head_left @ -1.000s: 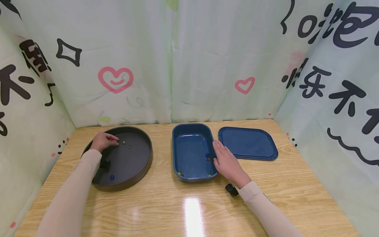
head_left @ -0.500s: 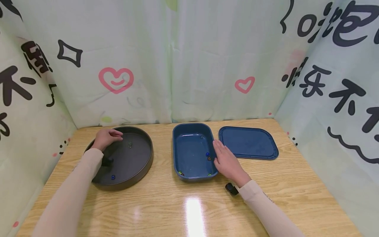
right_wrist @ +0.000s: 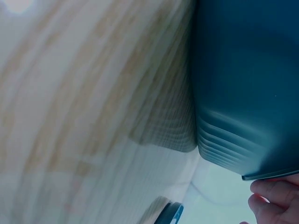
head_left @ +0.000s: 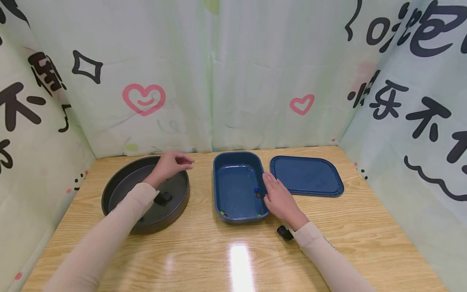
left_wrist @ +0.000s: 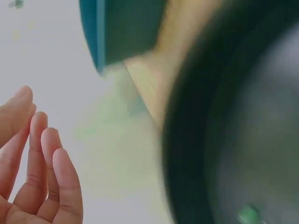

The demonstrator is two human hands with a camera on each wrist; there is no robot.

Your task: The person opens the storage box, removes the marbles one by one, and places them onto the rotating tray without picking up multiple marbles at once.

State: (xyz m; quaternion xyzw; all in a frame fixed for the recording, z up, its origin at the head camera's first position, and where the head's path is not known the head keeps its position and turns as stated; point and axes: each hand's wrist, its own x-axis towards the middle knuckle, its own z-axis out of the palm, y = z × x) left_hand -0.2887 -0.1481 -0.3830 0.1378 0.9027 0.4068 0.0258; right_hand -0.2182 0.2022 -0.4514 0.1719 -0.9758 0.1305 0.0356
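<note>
Near the left grip [head_left: 167, 167], a matt pan [head_left: 122, 186] is seen; against the right grip [head_left: 281, 198], a smooth, glossy plastic box [head_left: 235, 186]; below both, a shiny, wood-grained bench [head_left: 197, 251].

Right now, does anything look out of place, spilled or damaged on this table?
Nothing stands out. The blue box and dark round pan stand level, the blue lid lies flat beside the box, and several marbles lie inside it. No spill or damage shows, though the left sleeve hides part of the pan.

right curtain [head_left: 394, 148] | black “乐” [head_left: 387, 101] and “不” [head_left: 426, 121] | other characters [head_left: 41, 63] folded or cropped
</note>
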